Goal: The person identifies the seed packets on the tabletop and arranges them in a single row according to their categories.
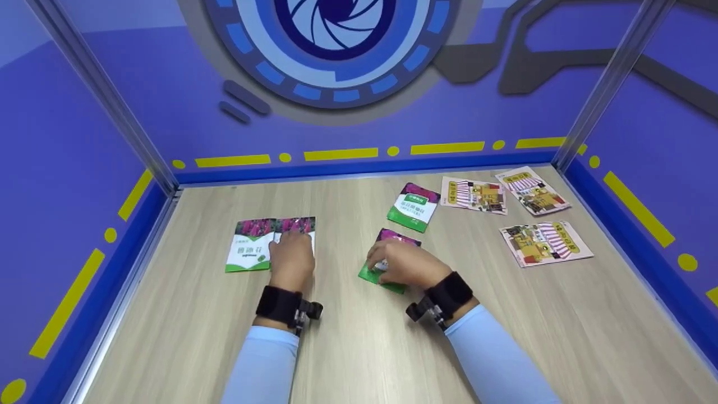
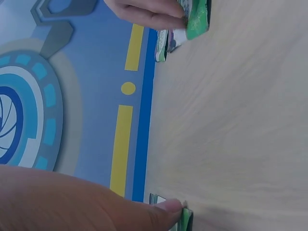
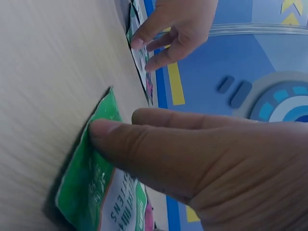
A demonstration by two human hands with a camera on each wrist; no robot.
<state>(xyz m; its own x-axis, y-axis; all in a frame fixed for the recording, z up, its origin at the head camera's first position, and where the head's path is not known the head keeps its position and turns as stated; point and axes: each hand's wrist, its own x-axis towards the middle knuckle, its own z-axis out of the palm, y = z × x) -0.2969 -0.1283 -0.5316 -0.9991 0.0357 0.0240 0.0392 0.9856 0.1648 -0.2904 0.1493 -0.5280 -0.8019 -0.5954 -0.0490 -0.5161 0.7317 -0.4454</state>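
Note:
Two seed packets lie side by side at left in the head view, with white fronts, green ends and pink flower pictures. My left hand [image 1: 293, 259] rests on the right one of this pair [image 1: 302, 225], covering most of it; the left packet [image 1: 249, 246] is uncovered. In the right wrist view the left thumb and fingers touch its face, spread apart. At mid-table my right hand [image 1: 412, 264] holds another green-ended seed packet [image 1: 392, 287] between thumb and fingers. Its thumb lies over the green end [image 3: 82, 192]. A similar packet [image 1: 414, 207] lies just behind it.
Three packets with striped-awning shop pictures lie at the right: one [image 1: 474, 195] beside the rear green packet, one [image 1: 533, 191] near the back corner, one [image 1: 547, 244] in front. Blue printed walls [image 1: 336, 134] enclose the wooden tabletop [image 1: 348, 348] at the back and sides.

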